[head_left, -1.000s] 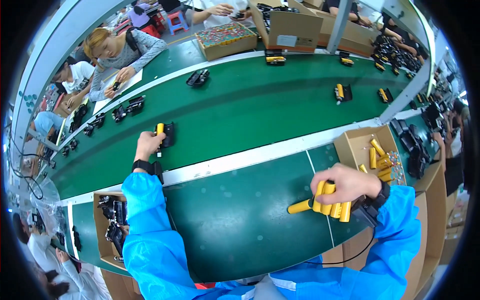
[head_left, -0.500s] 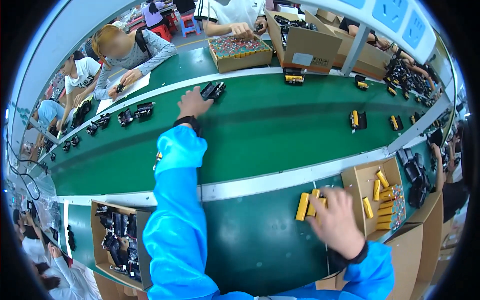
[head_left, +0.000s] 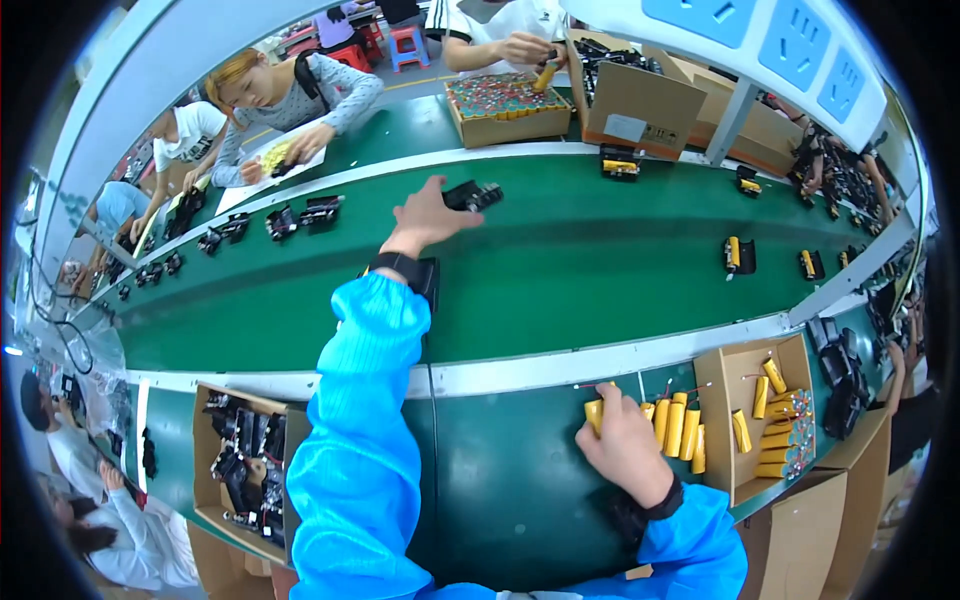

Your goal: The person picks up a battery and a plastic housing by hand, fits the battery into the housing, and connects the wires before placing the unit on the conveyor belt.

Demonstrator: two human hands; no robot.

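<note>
Green belt (head_left: 600, 270), left hand (head_left: 425, 215) reaching holder (head_left: 470, 195)

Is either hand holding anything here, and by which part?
The left hand reaches a black holder on the belt; a grip cannot be told. The right hand rests on yellow cylinders, gripping one's left end.

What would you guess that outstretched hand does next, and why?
Probably close on the black holder: the left hand is open with fingers spread right beside it on the green belt, while the right hand rests on the yellow cylinders.
</note>
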